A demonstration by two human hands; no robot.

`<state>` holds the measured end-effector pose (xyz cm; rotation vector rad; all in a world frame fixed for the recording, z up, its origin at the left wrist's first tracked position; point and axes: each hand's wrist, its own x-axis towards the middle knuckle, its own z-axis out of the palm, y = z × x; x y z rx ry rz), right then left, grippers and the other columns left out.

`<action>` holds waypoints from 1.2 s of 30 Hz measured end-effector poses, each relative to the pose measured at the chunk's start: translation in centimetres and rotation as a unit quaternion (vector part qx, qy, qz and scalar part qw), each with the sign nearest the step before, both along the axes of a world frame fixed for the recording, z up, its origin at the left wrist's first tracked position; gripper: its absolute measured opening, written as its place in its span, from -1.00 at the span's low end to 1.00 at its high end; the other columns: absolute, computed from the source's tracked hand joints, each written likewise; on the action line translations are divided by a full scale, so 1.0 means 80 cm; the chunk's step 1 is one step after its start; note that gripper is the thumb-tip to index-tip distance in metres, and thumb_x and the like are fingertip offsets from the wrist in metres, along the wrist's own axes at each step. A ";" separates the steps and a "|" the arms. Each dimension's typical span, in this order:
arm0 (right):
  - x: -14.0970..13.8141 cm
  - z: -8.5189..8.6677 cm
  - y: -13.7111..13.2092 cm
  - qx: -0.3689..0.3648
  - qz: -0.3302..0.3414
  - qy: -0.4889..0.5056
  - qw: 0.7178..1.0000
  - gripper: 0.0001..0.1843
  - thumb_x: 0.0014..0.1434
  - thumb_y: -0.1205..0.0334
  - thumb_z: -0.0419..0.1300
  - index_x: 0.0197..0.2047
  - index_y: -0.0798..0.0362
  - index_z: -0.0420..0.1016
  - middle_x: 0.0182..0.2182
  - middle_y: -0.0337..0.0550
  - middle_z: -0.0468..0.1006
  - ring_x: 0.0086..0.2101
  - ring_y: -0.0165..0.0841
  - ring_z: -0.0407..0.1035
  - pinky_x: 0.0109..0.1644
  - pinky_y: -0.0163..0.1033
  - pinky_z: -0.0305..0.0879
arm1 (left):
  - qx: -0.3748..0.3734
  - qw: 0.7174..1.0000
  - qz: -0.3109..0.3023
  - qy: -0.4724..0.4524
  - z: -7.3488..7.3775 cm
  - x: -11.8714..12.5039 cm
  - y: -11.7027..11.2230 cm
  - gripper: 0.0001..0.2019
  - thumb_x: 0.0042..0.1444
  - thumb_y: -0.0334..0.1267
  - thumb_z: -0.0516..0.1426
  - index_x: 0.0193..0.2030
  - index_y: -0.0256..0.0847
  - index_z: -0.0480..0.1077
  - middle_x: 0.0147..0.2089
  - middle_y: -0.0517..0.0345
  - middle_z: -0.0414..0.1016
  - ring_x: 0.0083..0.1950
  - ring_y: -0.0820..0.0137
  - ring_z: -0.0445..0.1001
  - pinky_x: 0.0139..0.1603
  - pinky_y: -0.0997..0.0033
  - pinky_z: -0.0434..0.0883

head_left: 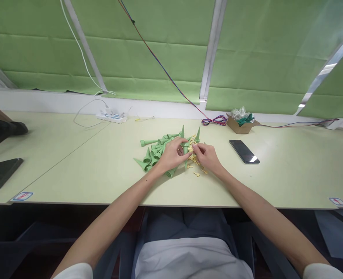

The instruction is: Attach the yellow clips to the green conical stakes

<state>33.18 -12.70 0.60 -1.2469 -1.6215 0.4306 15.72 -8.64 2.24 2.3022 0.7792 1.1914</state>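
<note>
Left hand curled round green cone, tip down, between cone pile and yellow pegs on table | right hand pinched narrow just beside it, cannot tell if holding anything | cone looks light, stiff, slightly slick; grip by wide collar

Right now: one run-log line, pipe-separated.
left hand: holding green cone | right hand: fingertips by yellow pieces, grip unclear | green cone pile: beside left hand | phone: on table, right

Black phone near cardboard box; green blinds behind.
</note>
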 end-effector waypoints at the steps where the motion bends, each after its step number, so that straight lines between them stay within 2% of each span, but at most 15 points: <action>1: 0.000 0.000 0.000 -0.001 -0.003 -0.001 1.000 -0.45 0.32 -0.13 0.01 -0.59 0.03 0.22 -0.72 -0.30 0.19 -0.62 -0.45 0.10 -0.49 -0.28 0.03 | 0.001 1.000 -0.003 -0.001 0.000 0.000 0.000 -0.68 0.06 -0.23 0.25 -0.04 -0.23 0.39 -0.14 0.08 0.44 -0.42 0.49 0.42 -0.41 0.42 0.48; 14: -0.001 -0.002 0.003 -0.041 -0.022 0.031 0.998 -0.30 0.32 -0.26 -0.07 -0.66 0.05 0.29 -0.76 -0.24 0.25 -0.65 -0.44 0.16 -0.50 -0.29 0.09 | -0.009 1.000 -0.013 -0.013 -0.001 0.001 0.002 -0.66 0.05 -0.22 0.27 -0.04 -0.23 0.39 -0.14 0.09 0.45 -0.42 0.49 0.44 -0.40 0.42 0.48; 17: -0.002 0.000 0.001 -0.027 -0.015 0.049 0.998 -0.42 0.34 -0.21 -0.03 -0.52 0.05 0.37 -0.71 -0.26 0.30 -0.63 -0.42 0.20 -0.47 -0.28 0.15 | -0.010 1.000 0.003 -0.017 0.002 0.000 0.002 -0.66 0.06 -0.20 0.27 -0.03 -0.23 0.39 -0.12 0.08 0.47 -0.42 0.49 0.44 -0.39 0.41 0.48; 21: -0.002 0.003 -0.002 -0.008 0.031 0.067 0.997 -0.67 0.26 -0.09 0.14 -0.23 0.02 0.42 -0.51 -0.24 0.44 -0.55 -0.40 0.29 -0.46 -0.28 0.21 | -0.013 0.999 0.029 -0.025 0.005 -0.002 0.004 -0.65 0.04 -0.20 0.27 -0.03 -0.23 0.40 -0.15 0.10 0.48 -0.43 0.48 0.45 -0.39 0.41 0.48; 23: -0.001 0.002 -0.002 -0.007 0.051 0.069 0.996 -0.71 0.23 -0.05 0.18 -0.19 0.01 0.41 -0.44 -0.21 0.46 -0.53 -0.40 0.31 -0.47 -0.28 0.23 | -0.013 0.999 0.031 -0.024 0.005 -0.002 0.004 -0.65 0.05 -0.20 0.26 -0.03 -0.23 0.40 -0.14 0.09 0.48 -0.43 0.49 0.45 -0.39 0.41 0.47; 28: 0.001 -0.001 0.000 -0.007 0.062 0.062 0.996 -0.73 0.24 -0.02 0.17 -0.28 0.02 0.36 -0.50 -0.24 0.40 -0.53 -0.39 0.27 -0.47 -0.28 0.19 | -0.003 1.000 0.017 -0.009 0.003 -0.002 0.003 -0.68 0.07 -0.20 0.25 -0.03 -0.23 0.39 -0.10 0.07 0.47 -0.42 0.49 0.43 -0.37 0.40 0.48; 36: 0.002 0.001 -0.001 -0.016 0.035 0.011 0.999 -0.58 0.30 -0.13 0.05 -0.40 0.02 0.34 -0.64 -0.30 0.26 -0.57 -0.41 0.14 -0.47 -0.27 0.08 | -0.002 1.000 0.002 -0.003 0.004 -0.002 0.000 -0.68 0.06 -0.23 0.24 -0.04 -0.22 0.39 -0.12 0.06 0.46 -0.41 0.48 0.43 -0.38 0.42 0.48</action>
